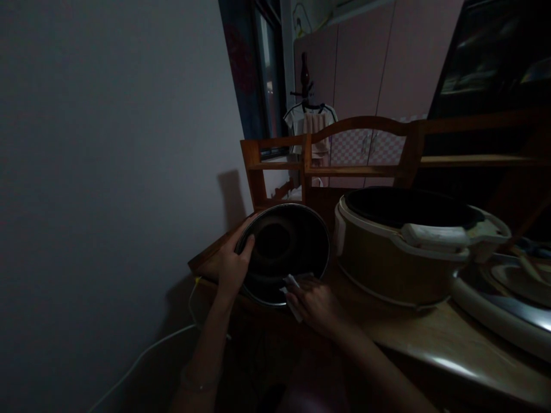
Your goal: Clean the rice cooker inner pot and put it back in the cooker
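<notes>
Dim light, detail limited; left hand (228, 265) grips the left rim of the pot (284, 246), thumb over the edge and inside, fingers behind the wall; pot is tipped on its side, mouth facing the camera, at the near left end of the table (413, 338), just left of the cooker (396, 258); whether its lower rim rests on the table, cannot tell; right hand (316, 304) is closed around a white cloth (291, 284), pressed at the pot's lower rim, cloth poking out above the knuckles; cooker stands upright on the table, cavity dark, its lid (508, 304) swung open to the right; wooden shelf (301, 166) behind pot and cooker; white cable (142, 355) trails down by the wall at lower left.
</notes>
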Action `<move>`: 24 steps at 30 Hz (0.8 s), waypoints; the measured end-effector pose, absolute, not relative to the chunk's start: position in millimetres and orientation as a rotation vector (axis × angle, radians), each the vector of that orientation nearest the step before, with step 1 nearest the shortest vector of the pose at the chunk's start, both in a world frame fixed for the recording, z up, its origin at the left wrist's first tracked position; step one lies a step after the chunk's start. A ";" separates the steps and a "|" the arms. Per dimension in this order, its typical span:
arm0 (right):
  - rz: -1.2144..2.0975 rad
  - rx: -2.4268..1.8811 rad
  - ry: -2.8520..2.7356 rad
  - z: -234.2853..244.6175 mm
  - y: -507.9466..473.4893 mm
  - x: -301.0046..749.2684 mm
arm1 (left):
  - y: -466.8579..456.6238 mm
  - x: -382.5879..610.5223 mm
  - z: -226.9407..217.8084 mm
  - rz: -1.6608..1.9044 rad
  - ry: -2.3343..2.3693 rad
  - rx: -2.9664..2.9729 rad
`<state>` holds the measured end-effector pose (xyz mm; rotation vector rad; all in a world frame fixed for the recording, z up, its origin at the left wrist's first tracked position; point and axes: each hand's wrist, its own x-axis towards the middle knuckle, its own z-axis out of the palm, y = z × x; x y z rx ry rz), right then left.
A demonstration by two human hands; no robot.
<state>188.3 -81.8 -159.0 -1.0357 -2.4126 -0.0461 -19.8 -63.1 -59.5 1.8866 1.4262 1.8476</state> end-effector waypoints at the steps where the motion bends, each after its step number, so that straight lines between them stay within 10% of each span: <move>1: -0.048 -1.035 -2.407 -159.9 -81.8 187.8 | -63.7 -19.6 -59.4 1.843 1.422 1.889; 24: 0.516 -1.079 -2.023 -148.5 -119.3 117.6 | -58.1 -16.2 -56.8 1.837 1.397 1.925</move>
